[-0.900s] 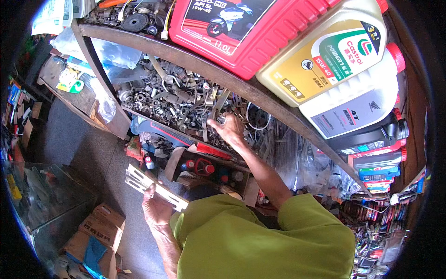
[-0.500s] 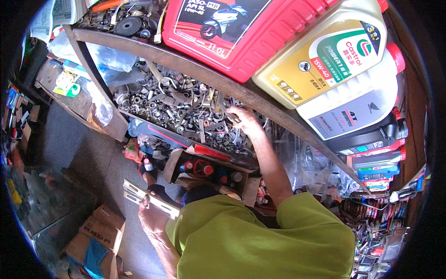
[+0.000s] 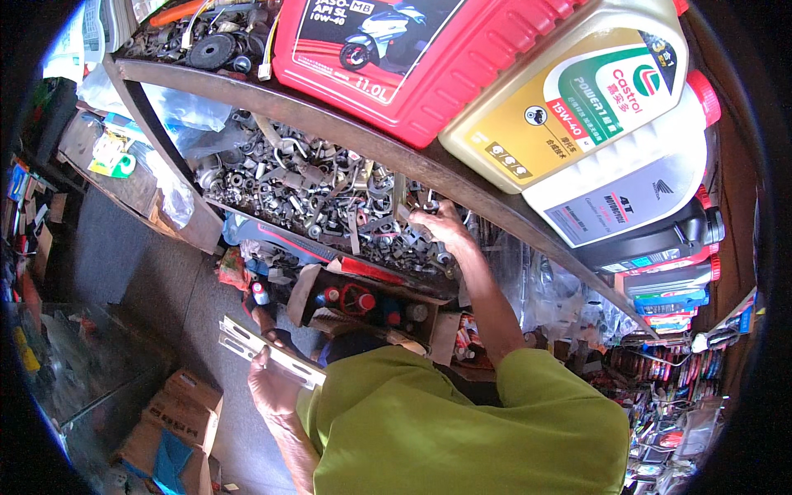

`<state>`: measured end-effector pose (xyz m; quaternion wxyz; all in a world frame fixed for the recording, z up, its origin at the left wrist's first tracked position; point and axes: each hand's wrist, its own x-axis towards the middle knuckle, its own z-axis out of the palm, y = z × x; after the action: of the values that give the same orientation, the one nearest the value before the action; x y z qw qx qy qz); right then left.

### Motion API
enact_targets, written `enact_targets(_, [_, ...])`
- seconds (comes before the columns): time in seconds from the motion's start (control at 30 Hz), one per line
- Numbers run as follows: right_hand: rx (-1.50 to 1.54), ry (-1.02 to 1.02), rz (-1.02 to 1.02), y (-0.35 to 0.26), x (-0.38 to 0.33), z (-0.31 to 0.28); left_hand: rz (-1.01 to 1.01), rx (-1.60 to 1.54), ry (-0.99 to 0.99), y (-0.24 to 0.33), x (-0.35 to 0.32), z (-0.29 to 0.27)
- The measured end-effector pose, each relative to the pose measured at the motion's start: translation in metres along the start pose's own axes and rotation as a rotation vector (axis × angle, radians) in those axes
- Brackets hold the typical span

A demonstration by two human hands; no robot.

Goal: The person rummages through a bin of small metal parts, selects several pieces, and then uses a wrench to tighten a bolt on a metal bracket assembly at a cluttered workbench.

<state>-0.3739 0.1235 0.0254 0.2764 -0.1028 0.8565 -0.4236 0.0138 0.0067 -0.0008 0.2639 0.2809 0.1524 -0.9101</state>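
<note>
The left hand (image 3: 272, 386) grasps pale slotted metal strips (image 3: 286, 358), its thumb pressed on the upper face; the strips tilt, one end reaching up and to the left beyond the thumb, the other running down to the right, close to the green shirt (image 3: 462, 421). The right hand (image 3: 444, 225) is well apart, up and to the right of the left one, with its bent fingers at the right part of a heap of small metal parts (image 3: 305, 183). Whether those fingers grip a piece or only touch the heap I cannot tell. Most of the heap spreads to the left of the right hand. Just above this hand runs the dark edge of an upper shelf (image 3: 330, 112), carrying a red jug (image 3: 437, 103) and, farther right, a gold jug (image 3: 495, 136). Below the right hand and to its left is an open cardboard box (image 3: 303, 293) with red-topped containers (image 3: 360, 302) inside. Clear plastic bags (image 3: 553, 301) hang or lie to the right of and below the right hand.
</note>
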Motion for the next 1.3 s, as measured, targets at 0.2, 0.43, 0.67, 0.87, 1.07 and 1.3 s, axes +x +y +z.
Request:
enact_targets(0.2, [0.475, -0.173, 0.013, 0.001, -0.006, -0.011, 0.042, 0.134, -0.077, -0.011, -0.001, 0.014])
enact_targets(0.43, [0.49, -0.417, -0.11, -0.024, -0.033, -0.015, -0.083, 0.327, -0.105, -0.037, 0.041, 0.049])
enact_targets(0.67, [0.203, -0.629, -0.379, -0.056, -0.069, -0.001, -0.334, 0.426, -0.168, -0.093, 0.118, 0.078])
enact_targets(0.87, [0.06, -0.897, -0.368, -0.07, -0.09, -0.008, -0.305, 0.456, -0.262, -0.104, 0.111, 0.099])
enact_targets(1.07, [0.108, -0.749, -0.338, -0.066, -0.1, -0.009, -0.224, 0.428, -0.243, -0.089, 0.093, 0.092])
enact_targets(1.3, [0.702, -0.78, -0.114, -0.056, -0.095, 0.001, -0.161, 0.298, -0.337, -0.078, 0.081, 0.085])
